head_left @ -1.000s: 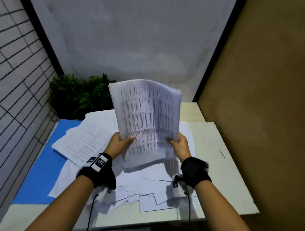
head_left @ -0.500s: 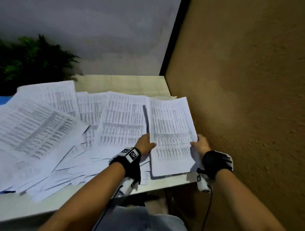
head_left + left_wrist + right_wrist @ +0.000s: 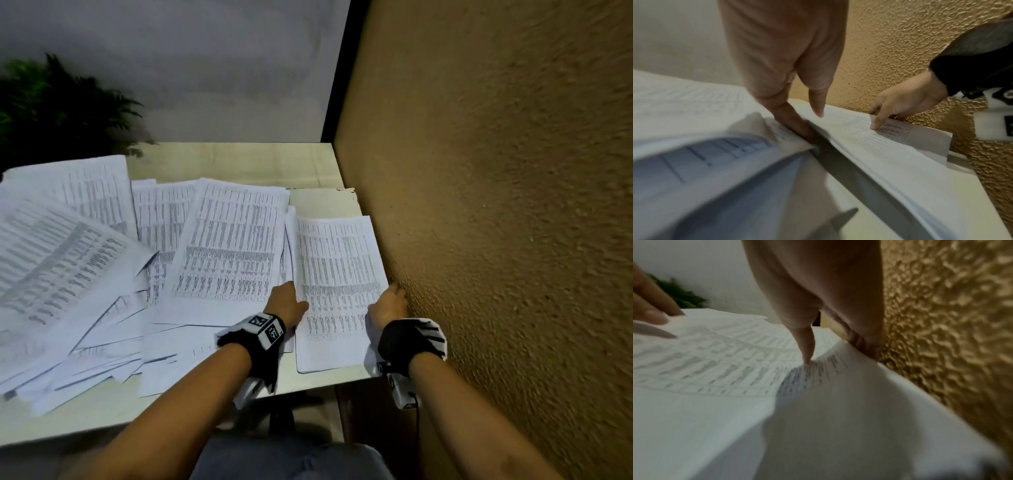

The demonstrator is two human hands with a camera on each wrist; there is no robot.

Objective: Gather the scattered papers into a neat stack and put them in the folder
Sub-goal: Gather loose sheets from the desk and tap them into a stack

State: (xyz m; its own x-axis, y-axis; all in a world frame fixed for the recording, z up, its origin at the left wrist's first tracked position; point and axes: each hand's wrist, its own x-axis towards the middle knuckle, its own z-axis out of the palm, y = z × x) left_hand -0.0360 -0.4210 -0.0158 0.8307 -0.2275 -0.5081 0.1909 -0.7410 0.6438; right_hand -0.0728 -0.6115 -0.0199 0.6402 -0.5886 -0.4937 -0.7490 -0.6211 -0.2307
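A stack of printed papers (image 3: 337, 284) lies flat at the right end of the table, close to the brown wall. My left hand (image 3: 289, 303) holds the stack's left edge. Its fingers (image 3: 793, 123) reach down beside that edge, and the thumb (image 3: 818, 105) is over the top sheet. My right hand (image 3: 390, 305) pinches the right edge. Its thumb (image 3: 807, 347) presses on the top sheet and its fingers (image 3: 859, 344) curl under the edge against the wall. Loose printed sheets (image 3: 233, 246) lie scattered to the left. The folder is not in view.
A textured brown wall (image 3: 496, 240) stands right beside the stack. A green plant (image 3: 58, 109) sits at the back left. More overlapping sheets (image 3: 68, 270) cover the table's left part. Bare table (image 3: 239, 161) shows at the back, and the front edge is near my wrists.
The stack was upright in the air over the middle of the table. It now lies flat at the right end by the wall, still held by both hands. My view has turned right.
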